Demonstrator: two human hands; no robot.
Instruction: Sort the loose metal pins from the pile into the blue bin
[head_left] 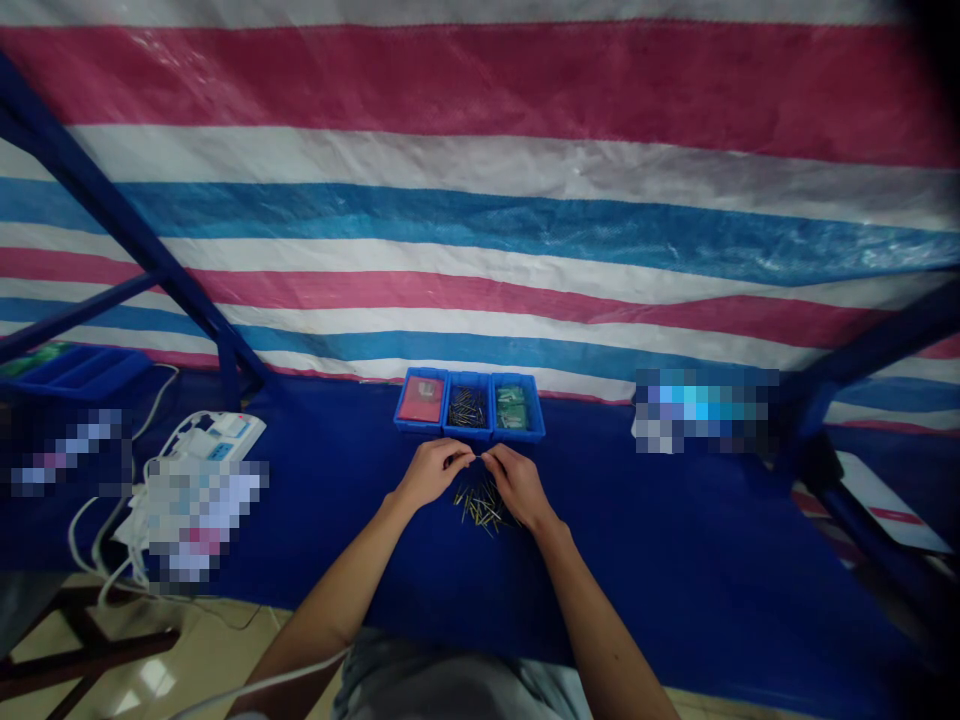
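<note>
My left hand (436, 470) and my right hand (517, 484) meet above the blue table, each closed in a pinch. Between their fingertips runs a small, thin, pale piece, too tiny to identify. Right below the hands lies a loose pile of thin metallic pins (484, 508), some brassy and some silvery, partly covered by my right hand. Just beyond stand three joined blue bins. A flat reddish-pink item (421, 400) fills the left bin, many dark slim pins (468, 407) lie in the middle one, and green and whitish pieces (513, 409) are in the right one.
A white power strip (225, 437) with plugs and cables sits at left. Further left is a blue divided tray (82, 372). Blue frame posts (161, 265) rise on both sides, before a striped plastic sheet (480, 230). A white card-like item (892, 500) lies far right.
</note>
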